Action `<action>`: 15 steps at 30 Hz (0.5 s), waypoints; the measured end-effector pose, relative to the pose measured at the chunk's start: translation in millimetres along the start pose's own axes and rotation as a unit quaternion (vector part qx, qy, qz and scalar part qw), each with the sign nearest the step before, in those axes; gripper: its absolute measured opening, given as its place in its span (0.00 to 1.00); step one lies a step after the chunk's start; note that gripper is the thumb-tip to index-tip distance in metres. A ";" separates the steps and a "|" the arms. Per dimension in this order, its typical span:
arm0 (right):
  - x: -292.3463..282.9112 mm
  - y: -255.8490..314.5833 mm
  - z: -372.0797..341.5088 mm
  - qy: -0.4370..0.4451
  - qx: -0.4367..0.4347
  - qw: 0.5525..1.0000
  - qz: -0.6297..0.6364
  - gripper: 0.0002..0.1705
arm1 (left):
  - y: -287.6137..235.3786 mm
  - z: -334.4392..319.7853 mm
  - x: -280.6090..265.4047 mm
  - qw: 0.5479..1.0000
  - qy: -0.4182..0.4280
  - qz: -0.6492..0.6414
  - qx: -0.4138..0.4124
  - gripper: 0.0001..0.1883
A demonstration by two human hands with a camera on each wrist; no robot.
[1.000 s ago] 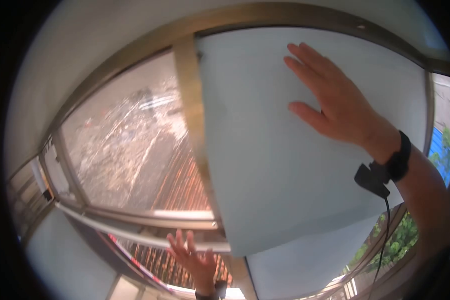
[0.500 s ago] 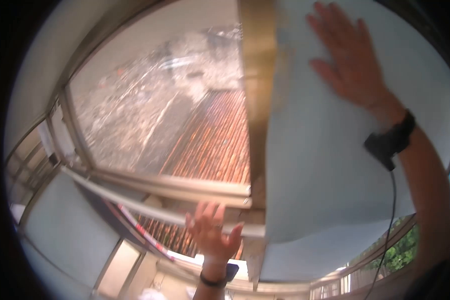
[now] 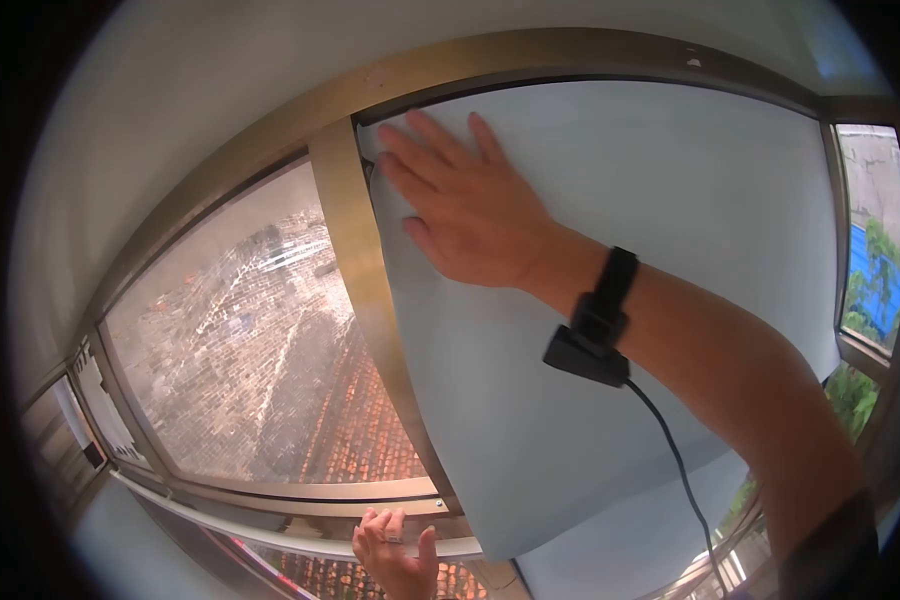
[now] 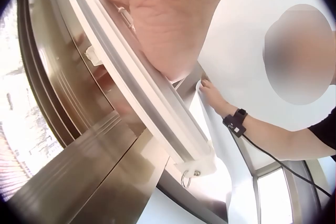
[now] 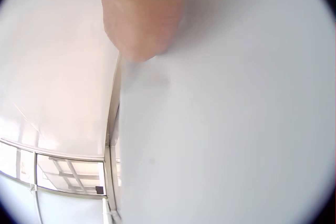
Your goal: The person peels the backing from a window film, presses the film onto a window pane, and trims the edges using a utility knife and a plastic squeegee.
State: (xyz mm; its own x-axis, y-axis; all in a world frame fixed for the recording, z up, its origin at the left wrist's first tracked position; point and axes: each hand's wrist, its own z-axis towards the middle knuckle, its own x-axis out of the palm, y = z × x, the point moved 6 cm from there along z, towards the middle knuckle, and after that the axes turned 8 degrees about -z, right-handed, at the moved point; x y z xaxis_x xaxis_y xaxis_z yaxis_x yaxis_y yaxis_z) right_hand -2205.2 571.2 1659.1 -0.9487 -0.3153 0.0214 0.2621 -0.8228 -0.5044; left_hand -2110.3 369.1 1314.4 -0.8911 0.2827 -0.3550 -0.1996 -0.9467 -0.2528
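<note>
A large pale blue-grey sheet covers the right-hand window pane, its lower edge hanging loose. My right hand lies flat with straight, spread fingers on the sheet's upper left corner, beside the metal window post. In the right wrist view the heel of that hand is over the sheet, its fingers hidden. Low in the head view, my left hand curls its fingers over a white curtain rail. The left wrist view shows its palm against the rail, which ends in a cap with a metal ring.
Left of the post is a bare glass pane with a tiled roof outside. Brownish metal framing runs along the top beneath the ceiling. A black cable hangs from the device on my right wrist. Leaves show outside at the right.
My right hand has moved left across the sheet to its upper left corner. My left hand has gone from outstretched fingers to fingers bent over the rail. The head view has shifted.
</note>
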 end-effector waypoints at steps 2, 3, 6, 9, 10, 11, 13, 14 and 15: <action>2.6 4.9 6.1 -0.046 -0.034 0.998 -0.026 0.32 | -4.0 1.5 -1.7 1.000 -0.001 -0.003 -0.002 0.26; 3.9 4.6 4.5 -0.051 -0.029 0.998 -0.011 0.31 | -3.7 1.8 -2.9 1.000 0.001 -0.010 -0.007 0.26; 5.2 8.0 1.6 -0.053 -0.028 0.998 -0.014 0.30 | -1.6 0.0 1.1 1.000 0.003 0.002 -0.011 0.26; 4.2 15.7 -12.4 -0.042 -0.014 0.999 -0.024 0.30 | -8.5 0.7 -0.3 1.000 0.002 0.002 -0.006 0.26; 1.6 20.1 -18.0 -0.042 0.000 0.999 -0.014 0.30 | -11.6 1.1 -1.8 1.000 -0.003 -0.001 -0.002 0.26; -1.2 24.2 -24.4 -0.042 -0.001 0.999 -0.012 0.30 | -13.9 2.0 -2.4 1.000 -0.002 0.000 -0.004 0.26; -4.4 29.1 -36.8 -0.012 -0.003 1.000 0.007 0.30 | -17.5 3.2 -4.2 1.000 -0.006 -0.004 -0.006 0.25; -5.4 31.1 -42.1 -0.011 -0.002 1.000 0.009 0.30 | -12.0 2.4 -2.5 1.000 -0.009 0.010 0.002 0.25; -4.4 33.4 -47.7 -0.007 -0.005 1.000 0.014 0.31 | -10.1 2.0 -0.2 1.000 -0.007 0.011 0.002 0.25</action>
State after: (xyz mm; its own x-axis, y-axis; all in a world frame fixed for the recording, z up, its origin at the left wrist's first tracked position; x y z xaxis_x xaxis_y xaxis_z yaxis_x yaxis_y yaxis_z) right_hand -2200.8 567.6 1600.9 -0.9383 -0.3452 0.0194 0.2871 -0.8091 -0.5128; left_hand -2109.0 378.3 1318.8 -0.9008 0.2597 -0.3480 -0.1813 -0.9532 -0.2420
